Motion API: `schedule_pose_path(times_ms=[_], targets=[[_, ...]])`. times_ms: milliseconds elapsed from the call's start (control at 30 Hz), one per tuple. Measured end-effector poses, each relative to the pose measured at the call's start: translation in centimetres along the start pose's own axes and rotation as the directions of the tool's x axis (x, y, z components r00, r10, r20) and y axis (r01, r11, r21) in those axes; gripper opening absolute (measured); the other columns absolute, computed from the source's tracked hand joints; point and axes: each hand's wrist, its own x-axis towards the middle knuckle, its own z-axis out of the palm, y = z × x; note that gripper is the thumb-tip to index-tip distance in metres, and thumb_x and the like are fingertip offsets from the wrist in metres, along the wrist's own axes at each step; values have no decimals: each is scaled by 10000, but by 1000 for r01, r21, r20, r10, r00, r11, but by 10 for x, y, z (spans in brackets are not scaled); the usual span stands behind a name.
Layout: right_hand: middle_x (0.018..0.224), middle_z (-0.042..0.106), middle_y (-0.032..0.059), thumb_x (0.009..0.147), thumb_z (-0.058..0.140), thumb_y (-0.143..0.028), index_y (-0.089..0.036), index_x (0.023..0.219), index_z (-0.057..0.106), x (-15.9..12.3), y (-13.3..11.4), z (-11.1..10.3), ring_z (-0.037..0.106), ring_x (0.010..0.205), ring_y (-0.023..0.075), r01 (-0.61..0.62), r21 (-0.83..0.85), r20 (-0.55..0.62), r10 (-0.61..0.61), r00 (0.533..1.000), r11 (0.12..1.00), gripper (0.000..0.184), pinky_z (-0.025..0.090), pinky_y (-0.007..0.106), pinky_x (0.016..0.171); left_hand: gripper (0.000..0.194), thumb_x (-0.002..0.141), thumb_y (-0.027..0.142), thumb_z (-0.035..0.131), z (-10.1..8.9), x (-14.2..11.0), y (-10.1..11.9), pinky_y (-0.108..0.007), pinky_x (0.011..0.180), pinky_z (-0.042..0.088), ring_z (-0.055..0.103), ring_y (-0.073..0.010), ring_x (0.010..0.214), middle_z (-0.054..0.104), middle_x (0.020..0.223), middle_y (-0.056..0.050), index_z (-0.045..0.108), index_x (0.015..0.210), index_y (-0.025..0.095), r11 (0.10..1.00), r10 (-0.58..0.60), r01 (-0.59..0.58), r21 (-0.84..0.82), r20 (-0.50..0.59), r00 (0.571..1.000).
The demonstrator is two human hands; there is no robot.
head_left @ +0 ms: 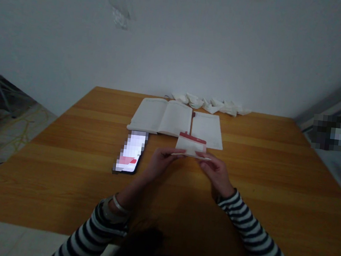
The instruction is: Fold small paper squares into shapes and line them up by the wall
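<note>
Between both hands I hold a small white paper with a red band (191,144) along its far edge, raised over the wooden table. My left hand (164,160) grips its left near corner. At its right near corner, my right hand (215,170) pinches it with the fingers on top. A pale fold or edge runs along the near side of the paper. Beyond it lies an open notebook (162,117) with blank-looking pages. Beside the notebook, a loose white sheet (207,128) rests flat, its near left part behind the held paper.
A phone (130,152) with a lit, blurred screen lies left of my left hand. Several crumpled white tissues (213,104) line the far edge of the wooden table (275,177), against the wall (198,45). A clear plastic piece (119,7) hangs on the wall.
</note>
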Motion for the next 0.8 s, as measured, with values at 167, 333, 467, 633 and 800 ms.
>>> schedule_pose_path(times_ms=[167, 333, 467, 633, 800], targets=[[743, 707, 37, 832, 686, -560, -189, 806, 782, -2, 4, 5, 598, 677, 188, -59, -30, -110, 55, 992, 998, 385, 476, 311, 649, 173, 816, 345, 728, 0, -1, -1, -380, 879, 560, 738, -234, 887, 808, 908, -70, 809, 843, 194, 999, -34, 37, -36, 84, 996], [604, 607, 9, 816, 681, -577, -177, 652, 724, -4, 4, 11, 521, 587, 160, -77, -80, -133, 66, 989, 994, 434, 414, 283, 562, 345, 812, 494, 729, 9, -3, -3, -375, 786, 574, 733, -242, 800, 797, 831, -84, 803, 805, 157, 977, -160, 148, -153, -68, 985], [676, 677, 33, 799, 726, -519, -177, 725, 747, -6, 6, 22, 579, 631, 180, -66, -99, -149, 50, 987, 993, 350, 465, 298, 601, 412, 794, 556, 734, 16, -5, -2, -372, 790, 578, 739, -246, 806, 789, 805, -77, 804, 815, 151, 951, -250, 204, -231, -194, 949], [703, 683, 38, 810, 704, -534, -185, 746, 725, -7, 1, 31, 585, 634, 174, -77, -25, -185, 71, 980, 997, 355, 471, 292, 611, 358, 774, 472, 781, 17, -6, 2, -376, 811, 581, 737, -259, 871, 800, 892, -80, 812, 932, 151, 969, -200, 153, -195, -251, 947], [567, 563, -2, 830, 663, -541, -193, 591, 620, -9, -3, 33, 482, 533, 135, -88, -85, -245, 65, 967, 992, 424, 389, 267, 529, 587, 787, 486, 767, 19, -5, -2, -371, 815, 592, 730, -222, 836, 797, 904, -67, 697, 1263, 150, 951, -201, 129, -280, -247, 948]])
